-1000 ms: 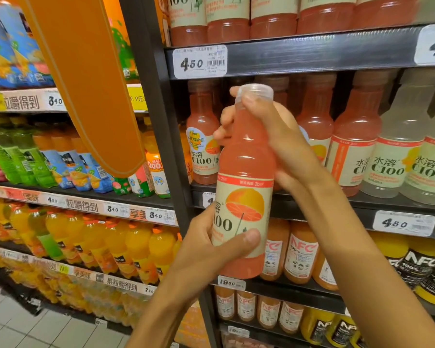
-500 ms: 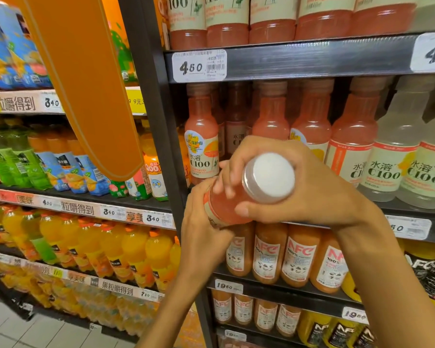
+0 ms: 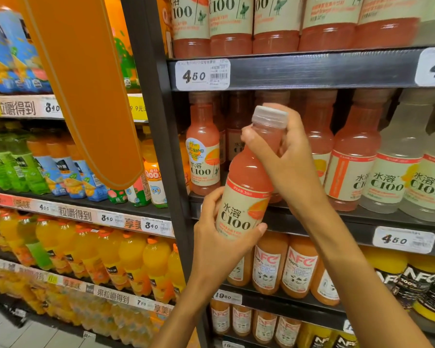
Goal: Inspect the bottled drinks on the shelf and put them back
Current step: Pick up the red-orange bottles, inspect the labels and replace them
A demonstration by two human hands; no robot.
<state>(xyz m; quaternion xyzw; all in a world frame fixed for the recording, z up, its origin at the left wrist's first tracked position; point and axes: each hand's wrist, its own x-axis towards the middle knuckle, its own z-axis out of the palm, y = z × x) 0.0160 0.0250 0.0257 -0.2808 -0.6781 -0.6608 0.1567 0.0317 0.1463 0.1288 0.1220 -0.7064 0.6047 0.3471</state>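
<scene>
Left hand (image 3: 217,237) low, right hand (image 3: 290,156) high, fingers curled.

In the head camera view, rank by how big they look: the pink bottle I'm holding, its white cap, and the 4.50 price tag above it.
1. Pink plastic C100 bottle, nearest the camera.
2. White paper 4.50 price tag.
3. White plastic cap.

You hold a glossy clear plastic bottle (image 3: 246,187) with a matt paper-like label (image 3: 236,217) and ribbed translucent cap (image 3: 270,116), before dark matt metal shelving (image 3: 324,69).

The left hand (image 3: 220,237) covers the bottle (image 3: 246,197) base; top-shelf bottles (image 3: 231,23) are cut off by the frame's upper edge.
</scene>
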